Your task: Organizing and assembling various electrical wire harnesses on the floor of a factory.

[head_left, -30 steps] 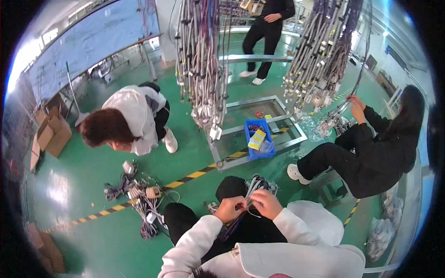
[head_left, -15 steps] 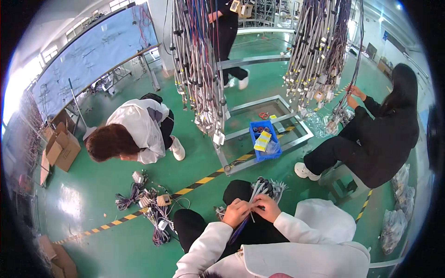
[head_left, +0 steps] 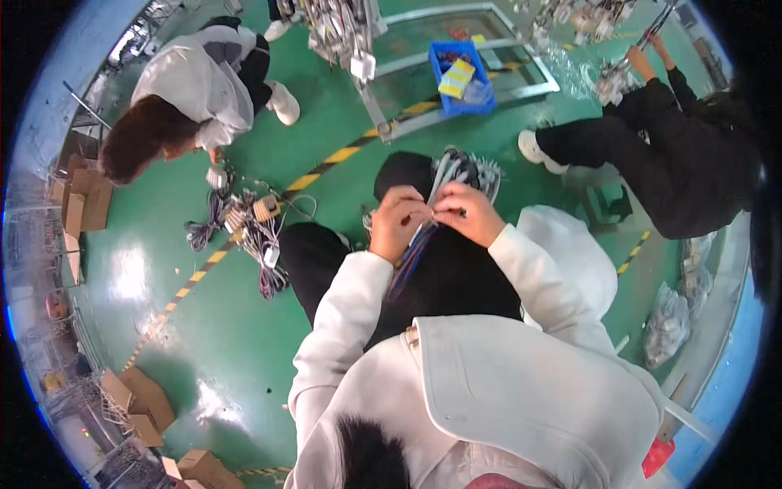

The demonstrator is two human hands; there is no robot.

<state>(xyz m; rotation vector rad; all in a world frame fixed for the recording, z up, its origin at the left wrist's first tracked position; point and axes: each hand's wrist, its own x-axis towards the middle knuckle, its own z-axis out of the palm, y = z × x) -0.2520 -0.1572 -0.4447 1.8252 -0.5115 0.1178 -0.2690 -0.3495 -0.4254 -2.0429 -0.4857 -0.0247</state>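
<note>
Over my lap, a wire bundle (head_left: 454,169) lies with grey sleeved ends fanned out beyond my hands. Its thin purple and blue wires (head_left: 406,273) run back toward me. My left hand (head_left: 397,222) is closed in a pinch at the near side of the grey part. Thumb and fingertips of my right hand (head_left: 470,213) are pinched too, meeting the left fingertips over the bundle. Any small piece between the fingertips is too fine to make out.
Wire harnesses with beige connectors (head_left: 267,209) lie on the floor at left, near a bending person (head_left: 195,81). Ahead, a blue bin (head_left: 467,106) stands by a metal frame (head_left: 371,102). A person in black (head_left: 652,151) sits at right, handling cables. Cardboard boxes (head_left: 147,399) stand at far left.
The view has tilted down, so the hanging harnesses have mostly left the top. My hands stay at the bundle, and their fingertips have shifted; a pale strip seen below them earlier no longer shows.
</note>
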